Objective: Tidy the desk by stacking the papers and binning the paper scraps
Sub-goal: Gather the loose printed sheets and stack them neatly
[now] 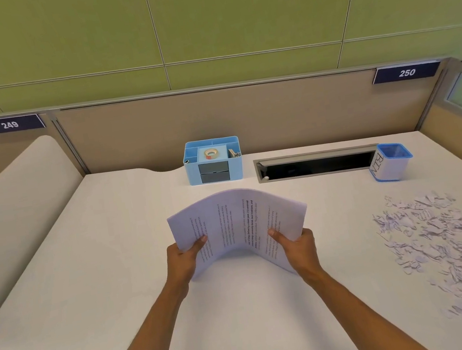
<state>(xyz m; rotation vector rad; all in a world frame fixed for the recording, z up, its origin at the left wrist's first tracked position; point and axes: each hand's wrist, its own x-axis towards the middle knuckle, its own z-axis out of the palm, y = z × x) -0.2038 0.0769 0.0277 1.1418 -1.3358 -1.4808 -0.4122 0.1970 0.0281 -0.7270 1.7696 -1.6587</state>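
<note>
A stack of printed white papers (pixel 235 220) is held above the middle of the white desk (pixel 102 272), bowed upward into an arch. My left hand (pixel 184 260) grips its left edge, thumb on top. My right hand (pixel 296 244) grips its right edge the same way. A wide scatter of small torn paper scraps (pixel 455 241) lies on the desk to the right. A small white bin (pixel 389 162) with a blue rim, labelled BIN, stands at the back right beyond the scraps.
A light blue desk organiser (pixel 212 161) holding a tape roll stands at the back centre against the partition. A rectangular cable slot (pixel 316 163) is cut into the desk between organiser and bin. A beige divider (pixel 12 211) borders the desk's left side.
</note>
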